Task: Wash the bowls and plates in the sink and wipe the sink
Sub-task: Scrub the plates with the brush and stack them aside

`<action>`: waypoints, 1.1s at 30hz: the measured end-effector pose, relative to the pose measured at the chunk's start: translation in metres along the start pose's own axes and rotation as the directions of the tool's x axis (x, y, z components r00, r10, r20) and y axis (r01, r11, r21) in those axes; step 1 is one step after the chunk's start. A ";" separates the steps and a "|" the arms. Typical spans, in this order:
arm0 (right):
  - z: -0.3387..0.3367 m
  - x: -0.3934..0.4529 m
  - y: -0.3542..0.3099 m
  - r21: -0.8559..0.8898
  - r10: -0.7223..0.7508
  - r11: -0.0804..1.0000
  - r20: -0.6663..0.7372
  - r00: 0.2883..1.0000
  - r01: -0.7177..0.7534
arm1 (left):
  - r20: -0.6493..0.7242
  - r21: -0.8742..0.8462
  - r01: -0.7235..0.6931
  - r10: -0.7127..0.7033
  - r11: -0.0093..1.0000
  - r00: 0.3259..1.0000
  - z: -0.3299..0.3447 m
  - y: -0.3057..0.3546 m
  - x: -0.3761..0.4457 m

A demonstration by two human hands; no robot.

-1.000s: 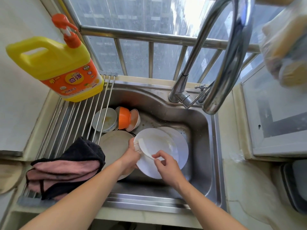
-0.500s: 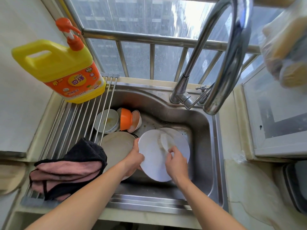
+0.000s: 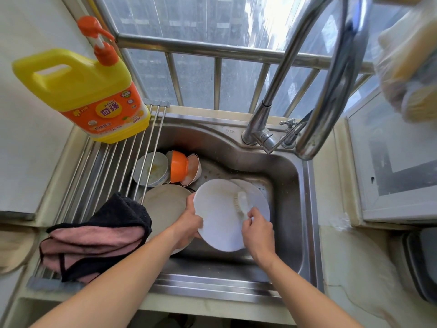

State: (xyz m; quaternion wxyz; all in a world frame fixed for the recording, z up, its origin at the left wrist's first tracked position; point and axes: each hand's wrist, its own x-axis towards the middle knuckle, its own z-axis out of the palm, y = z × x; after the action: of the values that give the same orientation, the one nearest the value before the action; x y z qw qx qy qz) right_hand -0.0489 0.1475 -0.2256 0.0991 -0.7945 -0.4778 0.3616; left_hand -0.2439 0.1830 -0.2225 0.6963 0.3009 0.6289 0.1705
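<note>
Plates and bowls are gathered in the steel sink (image 3: 293, 185), and one white plate (image 3: 217, 216) is held tilted above the basin floor, gripped at its left edge by the left hand (image 3: 189, 223). Compared with half a second before, the brush (image 3: 242, 204) is seen shifted toward the plate's upper right rim, and the right hand (image 3: 257, 233), curled tightly around its handle, is found lower and further right. Faint brownish smears are visible on the plate's face. Three plates can be counted: the held one, a second white plate (image 3: 259, 197) behind it, and a beige plate (image 3: 165, 207) lying to the left. Three bowls are counted behind them: a pale bowl (image 3: 152, 170), an orange bowl (image 3: 179, 169) and a small bowl (image 3: 195, 170).
</note>
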 end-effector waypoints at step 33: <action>-0.016 0.014 0.001 -0.117 -0.136 0.982 0.116 0.984 0.149 | 0.034 0.011 0.072 -0.073 0.997 0.997 -0.001 0.003 -0.007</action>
State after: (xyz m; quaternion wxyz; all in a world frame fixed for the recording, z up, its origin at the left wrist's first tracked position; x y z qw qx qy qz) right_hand -0.0333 0.1617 -0.2213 0.0487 -0.7422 -0.5599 0.3650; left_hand -0.2457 0.1809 -0.2154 0.7113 0.2840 0.6282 0.1369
